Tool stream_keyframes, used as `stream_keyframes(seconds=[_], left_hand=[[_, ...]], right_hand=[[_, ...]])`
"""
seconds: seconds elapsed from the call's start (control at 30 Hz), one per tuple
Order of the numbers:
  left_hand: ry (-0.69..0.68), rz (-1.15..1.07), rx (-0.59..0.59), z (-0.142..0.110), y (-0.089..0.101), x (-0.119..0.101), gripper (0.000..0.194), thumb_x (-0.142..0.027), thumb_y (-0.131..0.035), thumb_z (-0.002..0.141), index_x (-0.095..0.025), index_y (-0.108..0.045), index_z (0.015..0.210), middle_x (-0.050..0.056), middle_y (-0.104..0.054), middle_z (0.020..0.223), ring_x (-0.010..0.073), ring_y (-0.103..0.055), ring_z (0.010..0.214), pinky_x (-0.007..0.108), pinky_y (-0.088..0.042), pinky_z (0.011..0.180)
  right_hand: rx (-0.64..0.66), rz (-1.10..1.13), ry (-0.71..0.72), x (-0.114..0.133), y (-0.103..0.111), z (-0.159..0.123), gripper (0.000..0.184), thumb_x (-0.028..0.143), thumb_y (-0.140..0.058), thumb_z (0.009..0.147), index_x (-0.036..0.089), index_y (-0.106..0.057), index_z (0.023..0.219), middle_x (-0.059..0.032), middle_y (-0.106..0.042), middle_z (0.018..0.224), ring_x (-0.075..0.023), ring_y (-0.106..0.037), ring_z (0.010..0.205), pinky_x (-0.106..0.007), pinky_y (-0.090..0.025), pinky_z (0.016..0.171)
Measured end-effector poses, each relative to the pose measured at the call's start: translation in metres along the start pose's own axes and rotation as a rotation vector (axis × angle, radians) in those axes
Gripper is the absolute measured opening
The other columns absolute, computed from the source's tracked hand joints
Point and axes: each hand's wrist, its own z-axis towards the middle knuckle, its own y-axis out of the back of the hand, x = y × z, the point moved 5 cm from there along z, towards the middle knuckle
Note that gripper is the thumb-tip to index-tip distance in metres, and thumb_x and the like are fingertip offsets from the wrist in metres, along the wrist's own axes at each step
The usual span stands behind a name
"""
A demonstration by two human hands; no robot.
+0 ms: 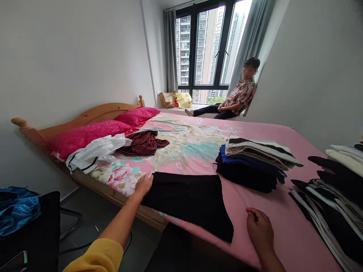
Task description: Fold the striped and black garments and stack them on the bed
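Note:
A black garment, probably folded trousers or a skirt, lies flat near the front edge of the bed, wider at its right end. At its upper left corner, my left hand has its fingers closed on the fabric's edge. My right hand is just above the pink sheet, right of the garment and apart from it. Its fingers are loosely curled with nothing visible in them. Beyond it sits a stack of folded clothes, with striped, blue and black layers.
A white garment and a red plaid garment lie crumpled by the pink pillows. More folded piles stand at the right. A person sits on the window sill. A chair with blue cloth stands lower left.

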Motion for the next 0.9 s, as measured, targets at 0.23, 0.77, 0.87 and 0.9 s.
stream_keyframes(seconds=[0.23, 0.77, 0.87, 0.9], left_hand=[[0.188, 0.013, 0.045, -0.019, 0.000, 0.031, 0.070, -0.070, -0.026, 0.080, -0.014, -0.062, 0.102, 0.021, -0.065, 0.109, 0.0368, -0.057, 0.107, 0.047, -0.040, 0.089], [0.195, -0.118, 0.105, 0.004, -0.014, 0.016, 0.070, -0.072, -0.034, 0.075, -0.016, -0.066, 0.105, 0.018, -0.065, 0.114, 0.0358, -0.058, 0.108, 0.041, -0.044, 0.084], [0.150, -0.136, 0.116, 0.004, -0.008, 0.010, 0.059, -0.065, -0.039, 0.078, -0.018, -0.069, 0.097, 0.014, -0.070, 0.104, 0.0309, -0.063, 0.101, 0.035, -0.046, 0.079], [0.131, -0.141, 0.116, 0.003, -0.004, 0.006, 0.056, -0.063, -0.040, 0.079, -0.018, -0.070, 0.094, 0.013, -0.071, 0.099, 0.0294, -0.064, 0.098, 0.032, -0.047, 0.076]], right_hand=[[0.003, -0.023, -0.037, 0.003, 0.002, -0.002, 0.029, 0.033, -0.042, 0.074, 0.021, -0.063, 0.089, -0.0086, -0.064, 0.103, -0.0288, -0.052, 0.100, -0.043, -0.040, 0.089], [-0.035, -0.004, 0.000, 0.000, 0.000, 0.001, 0.030, 0.032, -0.042, 0.074, 0.019, -0.064, 0.088, -0.0095, -0.065, 0.100, -0.0274, -0.052, 0.099, -0.042, -0.039, 0.091], [-0.044, 0.004, 0.038, 0.001, 0.000, 0.003, 0.029, 0.031, -0.040, 0.075, 0.018, -0.064, 0.087, -0.0086, -0.065, 0.098, -0.0253, -0.052, 0.098, -0.040, -0.039, 0.092], [-0.054, 0.009, 0.051, 0.002, 0.000, 0.003, 0.029, 0.031, -0.040, 0.076, 0.018, -0.063, 0.086, -0.0083, -0.065, 0.097, -0.0246, -0.052, 0.098, -0.039, -0.039, 0.092]])
